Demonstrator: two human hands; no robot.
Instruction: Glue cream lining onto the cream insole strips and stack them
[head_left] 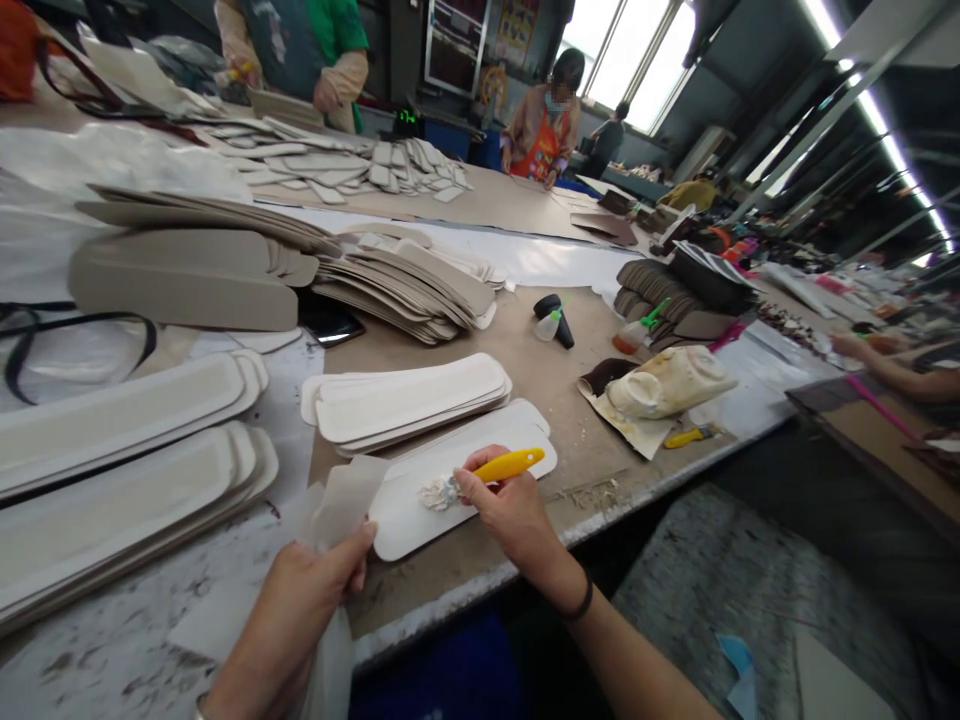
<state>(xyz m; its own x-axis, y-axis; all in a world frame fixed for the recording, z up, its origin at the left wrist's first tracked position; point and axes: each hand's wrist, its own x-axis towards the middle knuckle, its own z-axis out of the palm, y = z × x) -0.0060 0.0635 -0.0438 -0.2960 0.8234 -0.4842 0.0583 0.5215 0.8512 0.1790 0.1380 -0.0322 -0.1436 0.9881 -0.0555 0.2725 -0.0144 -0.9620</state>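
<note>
My right hand is closed around a brush with a yellow handle. The brush's bristles, caked with white paste, rest against the top of a white round-cornered panel on the bench. Between the thumb and fingers of my left hand, at the panel's left end, are thin, whitish translucent sheets. Their lower part hangs down past the bench edge. Just beyond lies a stack of similar white panels.
More white panels lie at left. Behind are grey-brown panel stacks. A paste-smeared container, another yellow-handled brush and small green-tipped bottles stand to the right. Co-workers are across the bench.
</note>
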